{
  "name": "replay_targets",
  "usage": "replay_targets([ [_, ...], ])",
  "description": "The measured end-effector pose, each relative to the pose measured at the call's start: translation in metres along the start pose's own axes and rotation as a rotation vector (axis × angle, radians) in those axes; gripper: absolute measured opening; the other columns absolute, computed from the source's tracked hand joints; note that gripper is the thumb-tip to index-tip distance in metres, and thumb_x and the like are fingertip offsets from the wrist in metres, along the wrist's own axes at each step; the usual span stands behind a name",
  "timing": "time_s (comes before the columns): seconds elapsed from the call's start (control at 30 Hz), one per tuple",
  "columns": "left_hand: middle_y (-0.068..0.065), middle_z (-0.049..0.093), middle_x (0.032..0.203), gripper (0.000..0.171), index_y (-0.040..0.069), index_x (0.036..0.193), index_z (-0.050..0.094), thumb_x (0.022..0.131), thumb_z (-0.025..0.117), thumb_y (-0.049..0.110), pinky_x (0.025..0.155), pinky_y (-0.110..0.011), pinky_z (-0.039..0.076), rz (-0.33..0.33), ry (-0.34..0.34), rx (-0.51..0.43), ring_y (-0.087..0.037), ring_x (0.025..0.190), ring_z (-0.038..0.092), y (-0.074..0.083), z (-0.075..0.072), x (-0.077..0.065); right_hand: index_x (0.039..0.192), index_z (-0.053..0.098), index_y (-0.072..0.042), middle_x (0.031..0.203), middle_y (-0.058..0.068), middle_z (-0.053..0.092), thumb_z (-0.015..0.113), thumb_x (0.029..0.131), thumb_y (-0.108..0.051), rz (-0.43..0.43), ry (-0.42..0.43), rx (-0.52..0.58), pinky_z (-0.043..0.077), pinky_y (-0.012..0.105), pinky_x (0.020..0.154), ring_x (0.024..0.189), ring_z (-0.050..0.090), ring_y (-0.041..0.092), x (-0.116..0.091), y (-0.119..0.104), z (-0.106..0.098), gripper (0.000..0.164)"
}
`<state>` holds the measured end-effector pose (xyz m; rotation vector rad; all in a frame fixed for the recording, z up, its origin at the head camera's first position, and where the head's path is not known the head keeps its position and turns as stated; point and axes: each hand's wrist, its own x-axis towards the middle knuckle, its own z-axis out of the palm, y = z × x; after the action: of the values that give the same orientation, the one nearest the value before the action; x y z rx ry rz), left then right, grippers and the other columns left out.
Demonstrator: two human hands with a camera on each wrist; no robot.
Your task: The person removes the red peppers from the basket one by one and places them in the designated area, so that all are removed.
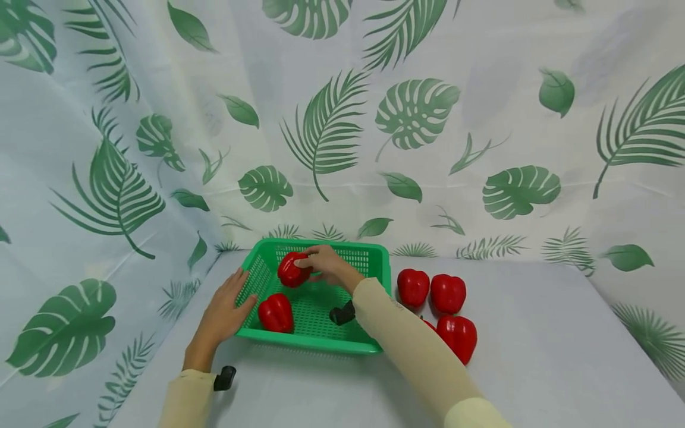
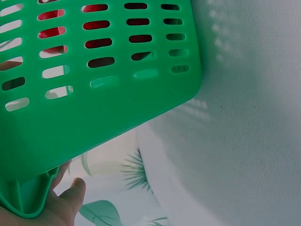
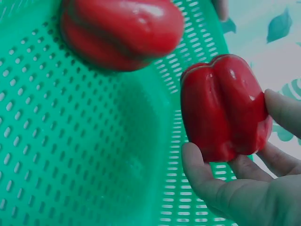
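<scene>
A red bell pepper [image 1: 294, 269] is held by my right hand [image 1: 326, 264] over the back left part of a green plastic basket [image 1: 321, 342]. In the right wrist view, the thumb and fingers pinch this pepper [image 3: 225, 108] around its lower end and side. A second red bell pepper [image 1: 276, 313] lies in the basket's front left corner. My left hand [image 1: 222, 312] grips the left rim, its thumb over the edge. The left wrist view shows the basket's slotted outer wall [image 2: 117, 108], with part of the left hand [image 2: 63, 205] at the rim.
Several more red bell peppers [image 1: 448, 293] sit on the white tabletop [image 1: 535, 345] just right of the basket, some partly behind the right sleeve [image 1: 417, 345]. A white leaf-print sheet [image 1: 342, 142] rises behind the table and along its left side.
</scene>
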<state>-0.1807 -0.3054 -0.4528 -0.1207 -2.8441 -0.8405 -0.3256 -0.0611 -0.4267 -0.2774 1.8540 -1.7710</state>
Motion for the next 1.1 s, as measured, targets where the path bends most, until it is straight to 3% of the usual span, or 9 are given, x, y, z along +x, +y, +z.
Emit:
replay_targets([
  [0.2,-0.027,0.023,0.173,0.068,-0.007,0.164,0.032,0.111,0.054,0.029,0.123,-0.072,0.018,0.003,0.001,0.008,-0.052,0.157,0.019,-0.001,0.000,0.000,0.146,0.061,0.000,0.130,0.018,0.069,0.075,0.101,-0.015,-0.032,-0.022,0.021,0.051,0.061,0.108,0.112,0.067,0.034,-0.010,-0.011,-0.009,0.050],
  [0.5,-0.028,0.023,0.172,0.067,-0.007,0.164,0.032,0.111,0.053,0.029,0.122,-0.073,0.018,0.009,0.000,0.008,-0.053,0.157,0.019,0.003,-0.002,-0.001,0.146,0.059,0.002,0.135,0.019,0.065,0.074,0.101,-0.014,-0.058,-0.055,0.070,0.059,0.055,0.099,0.112,0.067,0.032,-0.025,-0.025,-0.023,0.050],
  [0.87,-0.030,0.024,0.172,0.067,-0.008,0.163,0.032,0.111,0.054,0.029,0.123,-0.073,0.018,0.014,0.004,0.011,-0.054,0.156,0.020,0.001,0.001,-0.002,0.143,0.059,0.004,0.138,0.021,0.064,0.071,0.103,-0.013,-0.102,-0.044,0.091,0.053,0.061,0.105,0.116,0.067,0.036,-0.047,-0.030,-0.046,0.045],
  [1.1,-0.031,0.023,0.171,0.068,-0.009,0.163,0.032,0.111,0.053,0.028,0.122,-0.073,0.017,0.015,0.000,0.001,-0.054,0.156,0.019,0.002,-0.001,-0.002,0.142,0.058,0.004,0.140,0.021,0.063,0.070,0.102,-0.013,-0.140,-0.029,0.096,0.059,0.055,0.098,0.118,0.066,0.037,-0.061,-0.031,-0.063,0.044],
])
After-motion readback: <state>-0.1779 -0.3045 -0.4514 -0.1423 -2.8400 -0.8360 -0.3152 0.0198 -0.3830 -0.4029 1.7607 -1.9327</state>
